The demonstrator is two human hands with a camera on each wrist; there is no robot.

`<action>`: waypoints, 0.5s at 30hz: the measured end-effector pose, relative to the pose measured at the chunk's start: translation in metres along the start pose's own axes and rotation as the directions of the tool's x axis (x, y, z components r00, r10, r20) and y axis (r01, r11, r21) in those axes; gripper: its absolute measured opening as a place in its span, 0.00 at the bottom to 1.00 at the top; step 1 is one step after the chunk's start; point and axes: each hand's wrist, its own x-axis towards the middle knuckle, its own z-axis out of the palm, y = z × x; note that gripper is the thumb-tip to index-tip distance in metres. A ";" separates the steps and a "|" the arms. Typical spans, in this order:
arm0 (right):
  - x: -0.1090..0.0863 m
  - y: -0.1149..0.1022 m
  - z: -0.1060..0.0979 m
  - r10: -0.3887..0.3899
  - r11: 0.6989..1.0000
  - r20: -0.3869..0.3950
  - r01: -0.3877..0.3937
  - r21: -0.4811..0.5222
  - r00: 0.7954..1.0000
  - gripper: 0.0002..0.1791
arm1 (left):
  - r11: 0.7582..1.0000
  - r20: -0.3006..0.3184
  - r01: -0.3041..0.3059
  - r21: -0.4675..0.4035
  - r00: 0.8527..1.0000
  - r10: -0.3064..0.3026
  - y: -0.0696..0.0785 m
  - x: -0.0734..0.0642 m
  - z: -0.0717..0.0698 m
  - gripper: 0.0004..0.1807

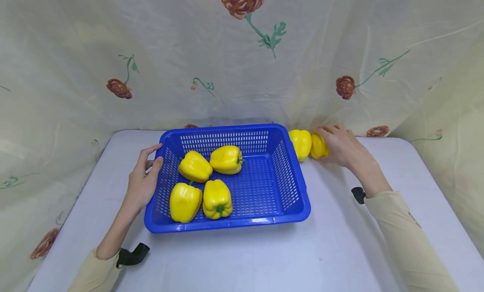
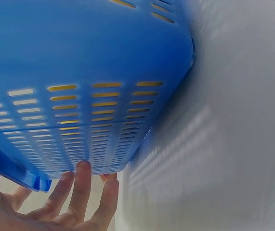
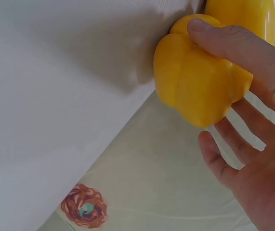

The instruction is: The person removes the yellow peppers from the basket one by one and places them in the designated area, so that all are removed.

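My right hand [image 1: 343, 147] grips a yellow bell pepper [image 1: 319, 146] at the table's back edge, to the right of the basket. In the right wrist view the thumb lies across this pepper [image 3: 195, 72], with fingers around its other side. Right beside it, against the basket, is another yellow bell pepper [image 1: 301, 145]. My left hand [image 1: 143, 182] rests at the left rim of the blue plastic basket [image 1: 227, 226]. The left wrist view shows its fingers [image 2: 82, 185] fairly straight along the basket's slotted outer wall. Several yellow peppers [image 1: 195, 166] with green stems lie in the basket's left part.
A white cloth covers the table [image 1: 242, 262]. Behind it hangs a pale curtain [image 1: 162, 52] printed with brown-red flowers, also along both sides. Each wrist wears a black camera mount, such as the left one [image 1: 133, 255].
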 end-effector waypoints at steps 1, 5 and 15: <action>0.000 0.000 0.000 -0.005 1.000 -0.003 0.005 -0.002 1.000 0.47 | 1.000 -0.001 0.001 0.000 1.000 -0.001 0.000 0.000 0.000 0.28; 0.001 0.000 0.000 -0.014 1.000 -0.014 0.014 -0.001 1.000 0.46 | 1.000 -0.002 0.000 0.001 1.000 0.000 0.000 0.001 0.000 0.28; -0.002 0.002 0.001 -0.011 1.000 -0.016 0.011 0.017 1.000 0.47 | 1.000 0.001 0.000 0.004 1.000 0.000 0.000 0.000 -0.001 0.28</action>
